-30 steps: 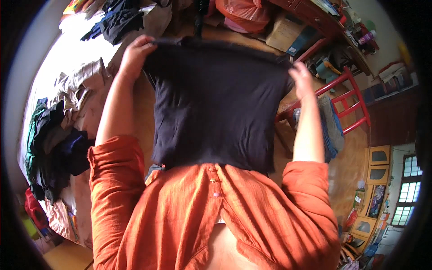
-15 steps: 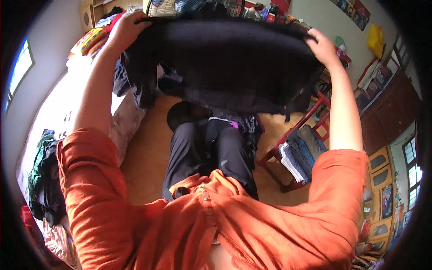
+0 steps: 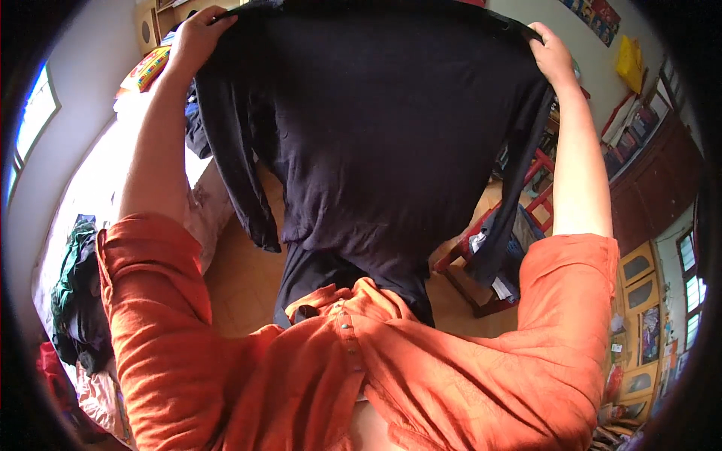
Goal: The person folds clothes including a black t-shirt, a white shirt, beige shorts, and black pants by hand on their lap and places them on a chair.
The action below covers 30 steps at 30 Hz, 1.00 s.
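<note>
A black long-sleeved top point(image 3: 376, 135) hangs spread out in front of me, held up by its upper edge near the shoulders. My left hand point(image 3: 201, 39) is closed on its upper left corner, and my right hand point(image 3: 551, 54) grips the upper right corner. Both arms are raised and stretched forward. One sleeve dangles below each hand, the left one ending over the floor, the right one in front of a red chair. The lower hem reaches down over my dark trousers point(image 3: 316, 278). The fabric hides most of what lies behind it.
A red wooden chair point(image 3: 481, 301) at the right bears folded clothes, partly covered by the sleeve. On the left is a brightly lit bed point(image 3: 98, 180) with a dark and green clothes heap point(image 3: 79, 301). Shelves and a brown cabinet point(image 3: 654, 180) stand along the right wall.
The black top has swung down from a lifted, billowing fold and now hangs at full length, both sleeves down. Both hands keep their hold, the right slightly farther right.
</note>
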### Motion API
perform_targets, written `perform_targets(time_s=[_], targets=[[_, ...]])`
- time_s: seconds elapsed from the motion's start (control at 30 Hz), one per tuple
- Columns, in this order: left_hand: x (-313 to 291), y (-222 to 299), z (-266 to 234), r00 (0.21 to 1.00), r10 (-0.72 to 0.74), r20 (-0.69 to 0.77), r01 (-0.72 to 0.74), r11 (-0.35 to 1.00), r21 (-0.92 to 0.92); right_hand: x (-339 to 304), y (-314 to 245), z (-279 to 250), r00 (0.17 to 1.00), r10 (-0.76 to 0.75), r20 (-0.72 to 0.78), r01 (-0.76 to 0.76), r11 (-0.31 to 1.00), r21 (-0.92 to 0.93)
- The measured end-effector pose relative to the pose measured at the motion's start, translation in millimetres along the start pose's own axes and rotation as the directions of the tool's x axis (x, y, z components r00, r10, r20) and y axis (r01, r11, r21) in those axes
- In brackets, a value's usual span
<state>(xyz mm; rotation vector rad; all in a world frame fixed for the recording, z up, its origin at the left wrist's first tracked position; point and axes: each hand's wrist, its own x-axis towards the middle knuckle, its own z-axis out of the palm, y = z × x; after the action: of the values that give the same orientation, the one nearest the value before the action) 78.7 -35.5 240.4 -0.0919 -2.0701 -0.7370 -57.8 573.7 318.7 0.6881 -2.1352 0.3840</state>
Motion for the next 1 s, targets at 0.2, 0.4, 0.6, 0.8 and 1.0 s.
perform_targets(time_s=[0.2,0.4,0.6,0.8,1.0], targets=[[-8,19,-17,0.996,-0.029,-0.081,0.035,0.997,0.072,20,19,3,0.996,-0.086,-0.006,0.086,0.996,0.03],[-29,63,-33,0.979,0.005,-0.202,0.026,0.988,0.154,45,51,-13,0.984,-0.053,0.171,-0.003,0.951,0.31],[-24,67,-59,0.954,0.014,-0.298,0.083,0.947,0.311,34,22,-5,0.974,0.12,0.194,-0.121,0.993,-0.007],[-31,61,-47,0.954,0.207,-0.218,-0.131,0.939,0.319,25,-77,14,0.843,0.454,0.29,-0.497,0.447,0.744],[14,95,5,0.97,-0.182,0.161,0.233,0.889,-0.395,27,-117,-8,0.863,0.266,0.429,-0.479,0.162,0.863]])
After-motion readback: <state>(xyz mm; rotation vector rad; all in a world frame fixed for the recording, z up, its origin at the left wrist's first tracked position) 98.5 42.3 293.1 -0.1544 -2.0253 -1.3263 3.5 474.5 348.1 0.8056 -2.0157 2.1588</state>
